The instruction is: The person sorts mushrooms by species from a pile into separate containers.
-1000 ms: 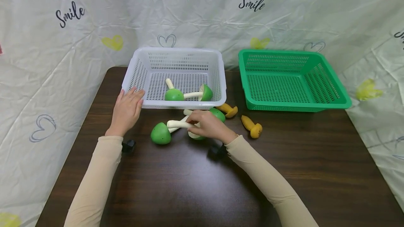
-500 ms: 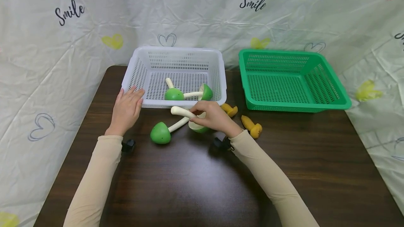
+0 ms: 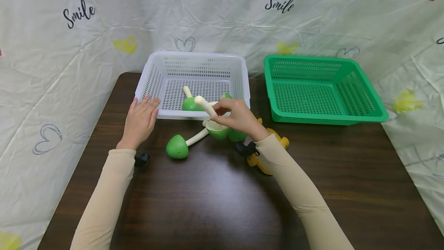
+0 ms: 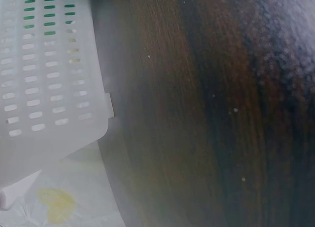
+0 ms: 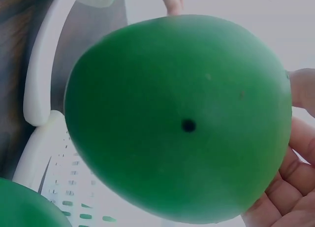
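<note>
My right hand point(image 3: 231, 117) holds a green-capped toy mushroom point(image 3: 214, 125) by its cream stem, lifted just in front of the white basket point(image 3: 150, 84). Its green cap point(image 5: 179, 118) fills the right wrist view. My left hand point(image 3: 140, 119) lies flat on the table with its fingertips against the white basket's front left corner point(image 4: 54, 89). Two green mushrooms point(image 3: 190, 102) lie inside that basket. Another green mushroom point(image 3: 177, 146) lies on the table between my hands, and one more green cap point(image 3: 237, 135) peeks out under my right hand.
A green basket point(image 3: 322, 88) with nothing inside stands at the back right. Yellow toy pieces point(image 3: 256, 161) lie partly hidden behind my right wrist. The dark wooden table point(image 3: 215, 200) is backed by a white cloth printed with hearts.
My right hand has picked one green mushroom up off the table and carried it up and back toward the white basket. The left hand has stayed put.
</note>
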A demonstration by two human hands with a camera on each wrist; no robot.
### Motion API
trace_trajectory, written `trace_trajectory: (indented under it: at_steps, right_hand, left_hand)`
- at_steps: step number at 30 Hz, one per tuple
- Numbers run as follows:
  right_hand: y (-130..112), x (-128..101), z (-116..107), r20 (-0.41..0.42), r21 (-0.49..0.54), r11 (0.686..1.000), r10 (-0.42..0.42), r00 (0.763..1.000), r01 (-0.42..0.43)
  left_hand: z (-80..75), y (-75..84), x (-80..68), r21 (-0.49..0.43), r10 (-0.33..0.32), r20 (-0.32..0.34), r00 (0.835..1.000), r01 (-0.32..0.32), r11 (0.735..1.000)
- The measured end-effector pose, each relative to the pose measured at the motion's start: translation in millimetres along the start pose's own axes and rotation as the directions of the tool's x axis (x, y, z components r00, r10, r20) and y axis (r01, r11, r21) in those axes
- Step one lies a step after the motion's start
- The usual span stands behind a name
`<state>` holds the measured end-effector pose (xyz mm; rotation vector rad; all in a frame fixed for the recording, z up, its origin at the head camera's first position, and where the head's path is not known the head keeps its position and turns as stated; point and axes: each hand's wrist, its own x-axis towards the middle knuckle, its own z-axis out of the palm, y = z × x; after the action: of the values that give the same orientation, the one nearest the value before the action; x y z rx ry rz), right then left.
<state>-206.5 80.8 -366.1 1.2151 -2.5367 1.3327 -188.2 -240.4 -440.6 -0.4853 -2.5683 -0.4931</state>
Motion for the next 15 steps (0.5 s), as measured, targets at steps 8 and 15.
trace_trajectory:
  at_steps: [8, 15]
  right_hand:
    - [-1.1, -0.8, -1.6, -0.041, 0.137, 0.99, 0.052, 0.998, -0.046]
    - [-6.2, 4.1, -6.3, -0.07, 0.173, 0.983, 0.07, 0.995, -0.057]
  left_hand:
    - [-1.0, 0.6, -0.2, 0.0, -0.003, 0.002, 1.0, 0.003, 1.0]
    - [-0.8, 1.0, 0.1, 0.003, -0.009, 0.017, 1.0, 0.009, 1.0]
